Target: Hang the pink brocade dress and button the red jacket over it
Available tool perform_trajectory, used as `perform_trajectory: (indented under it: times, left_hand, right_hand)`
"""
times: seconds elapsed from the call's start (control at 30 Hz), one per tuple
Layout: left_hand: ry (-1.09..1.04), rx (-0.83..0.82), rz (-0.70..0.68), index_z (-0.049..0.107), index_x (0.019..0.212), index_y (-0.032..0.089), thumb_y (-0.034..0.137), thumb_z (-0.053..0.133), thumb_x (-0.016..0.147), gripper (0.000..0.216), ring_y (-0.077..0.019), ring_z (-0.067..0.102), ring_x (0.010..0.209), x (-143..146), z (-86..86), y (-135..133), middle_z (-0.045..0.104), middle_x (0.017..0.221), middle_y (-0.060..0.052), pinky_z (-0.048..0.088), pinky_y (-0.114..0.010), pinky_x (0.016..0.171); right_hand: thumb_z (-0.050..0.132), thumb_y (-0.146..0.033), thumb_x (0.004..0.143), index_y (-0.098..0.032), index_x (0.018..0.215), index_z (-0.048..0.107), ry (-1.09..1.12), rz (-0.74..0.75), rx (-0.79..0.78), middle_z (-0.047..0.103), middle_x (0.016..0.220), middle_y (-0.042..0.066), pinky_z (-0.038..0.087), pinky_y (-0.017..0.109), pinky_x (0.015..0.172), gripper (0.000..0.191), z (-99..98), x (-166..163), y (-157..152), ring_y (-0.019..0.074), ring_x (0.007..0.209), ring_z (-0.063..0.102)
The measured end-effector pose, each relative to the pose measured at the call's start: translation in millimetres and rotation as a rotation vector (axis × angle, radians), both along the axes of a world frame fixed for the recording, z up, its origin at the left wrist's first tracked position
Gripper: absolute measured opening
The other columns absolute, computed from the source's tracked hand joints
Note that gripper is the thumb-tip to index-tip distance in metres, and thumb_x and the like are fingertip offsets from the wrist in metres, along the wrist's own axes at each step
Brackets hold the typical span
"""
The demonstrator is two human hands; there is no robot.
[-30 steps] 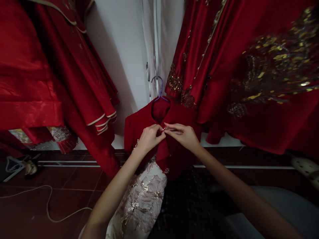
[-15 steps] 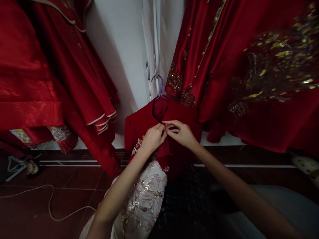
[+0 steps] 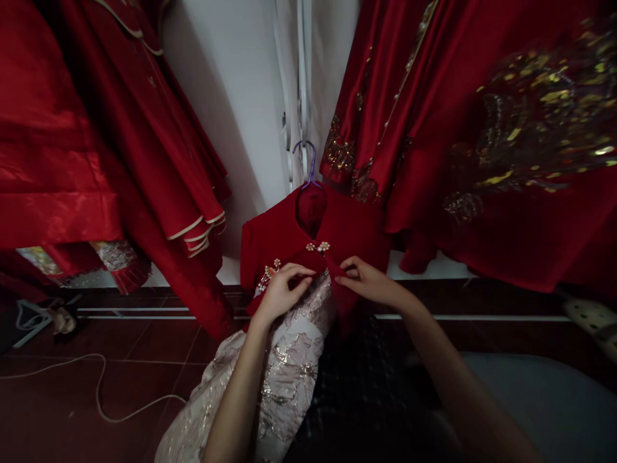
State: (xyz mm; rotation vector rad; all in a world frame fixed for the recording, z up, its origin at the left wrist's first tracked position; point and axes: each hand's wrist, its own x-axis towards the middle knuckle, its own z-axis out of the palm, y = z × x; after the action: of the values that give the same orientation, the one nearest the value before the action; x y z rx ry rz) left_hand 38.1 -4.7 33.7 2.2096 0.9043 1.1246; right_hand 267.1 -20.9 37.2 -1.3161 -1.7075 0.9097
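A small red jacket (image 3: 284, 235) hangs on a purple hanger (image 3: 307, 164) against the white wall, over a pale gold-patterned dress (image 3: 284, 379). A pearl clasp (image 3: 318, 247) joins the two front flaps below the collar. My left hand (image 3: 282, 292) pinches the left flap's lower edge beside a beaded ornament (image 3: 270, 273). Just below the clasp, my right hand (image 3: 366, 281) pinches the right flap's edge. Both hands are closed on the red cloth.
Red satin gowns hang on the left (image 3: 96, 128), and another with gold embroidery hangs on the right (image 3: 482, 128). A white cord (image 3: 96, 392) lies on the dark red tiled floor. A grey surface (image 3: 540, 399) is at the lower right.
Both hands have dropped from the clasp near the collar to the flap edges below it. The clasp now shows fastened, and the flaps have parted lower down over the pale dress.
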Motion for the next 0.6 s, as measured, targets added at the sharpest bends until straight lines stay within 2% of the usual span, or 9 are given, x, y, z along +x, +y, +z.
perform_trajectory:
  times: [0.1, 0.13, 0.17, 0.23, 0.33, 0.4, 0.47, 0.6]
  left_hand:
    - [-0.14, 0.038, 0.365, 0.056, 0.095, 0.019, 0.021, 0.052, 0.08, 0.016, -0.0135, 0.057, 0.082, -20, -13.4, 13, 0.056, 0.097, -0.006, 0.049, -0.03, 0.077]
    - [-0.165, 0.032, 0.444, 0.054, 0.093, 0.018, 0.02, 0.055, 0.077, 0.016, -0.013, 0.056, 0.079, -26, -19.0, 17, 0.054, 0.094, -0.006, 0.048, -0.03, 0.074]
    - [-0.175, 0.013, 0.48, 0.051, 0.091, 0.018, 0.02, 0.058, 0.074, 0.018, -0.0125, 0.056, 0.077, -29, -24.3, 21, 0.054, 0.091, -0.005, 0.048, -0.029, 0.073]
    - [-0.162, -0.044, 0.448, 0.047, 0.088, 0.018, 0.02, 0.061, 0.071, 0.023, -0.0117, 0.056, 0.074, -32, -32.2, 26, 0.053, 0.085, -0.002, 0.047, -0.026, 0.07]
    - [-0.152, -0.091, 0.407, 0.043, 0.087, 0.019, 0.024, 0.063, 0.07, 0.027, -0.0102, 0.055, 0.067, -24, -35.1, 23, 0.053, 0.077, 0.002, 0.045, -0.023, 0.064]
    - [-0.152, -0.068, 0.44, 0.043, 0.088, 0.019, 0.028, 0.066, 0.067, 0.032, -0.01, 0.054, 0.065, -15, -33.8, 20, 0.054, 0.078, 0.002, 0.043, -0.022, 0.063]
    - [-0.164, -0.037, 0.469, 0.044, 0.089, 0.019, 0.031, 0.069, 0.064, 0.038, -0.0103, 0.053, 0.065, -8, -33.3, 18, 0.055, 0.081, 0.0, 0.044, -0.023, 0.063]
    - [-0.253, -0.047, 0.448, 0.048, 0.091, 0.018, 0.032, 0.068, 0.067, 0.034, -0.0117, 0.057, 0.071, -3, -38.9, 19, 0.057, 0.083, -0.001, 0.047, -0.025, 0.07]
  right_hand:
    - [0.061, -0.037, 0.072, -0.022, 0.086, 0.045, -0.022, -0.082, 0.064, 0.064, 0.079, 0.003, 0.049, 0.026, 0.054, 0.027, 21.6, 15, -11, 0.0161, 0.068, 0.062]
    - [0.063, -0.038, 0.071, -0.022, 0.086, 0.046, -0.022, -0.123, 0.107, 0.063, 0.08, 0.003, 0.05, 0.026, 0.054, 0.028, 30.5, 17, -16, 0.0165, 0.07, 0.062]
    - [0.064, -0.038, 0.069, -0.022, 0.085, 0.046, -0.01, -0.15, 0.145, 0.063, 0.081, 0.003, 0.05, 0.026, 0.055, 0.029, 39.9, 16, -21, 0.0167, 0.07, 0.062]
    - [0.066, -0.038, 0.068, -0.021, 0.086, 0.047, 0.038, -0.174, 0.19, 0.062, 0.08, 0.003, 0.051, 0.027, 0.058, 0.031, 57.9, 8, -33, 0.0162, 0.07, 0.062]
    - [0.065, -0.036, 0.07, -0.021, 0.098, 0.045, 0.157, -0.103, 0.124, 0.062, 0.084, 0.004, 0.051, 0.027, 0.055, 0.037, 73.7, -19, -50, 0.0146, 0.066, 0.061]
    - [0.061, -0.032, 0.073, -0.022, 0.106, 0.042, 0.18, -0.009, 0.111, 0.061, 0.09, 0.004, 0.051, 0.025, 0.053, 0.04, 72.3, -40, -54, 0.0134, 0.065, 0.06]
    - [0.058, -0.025, 0.073, -0.021, 0.111, 0.04, 0.123, 0.052, 0.139, 0.06, 0.094, 0.005, 0.052, 0.026, 0.06, 0.042, 62.3, -60, -50, 0.0135, 0.071, 0.061]
    - [0.056, -0.012, 0.068, -0.015, 0.114, 0.039, -0.161, -0.129, 0.237, 0.06, 0.084, 0.004, 0.048, 0.029, 0.072, 0.049, 31.2, -93, -19, 0.0155, 0.074, 0.06]
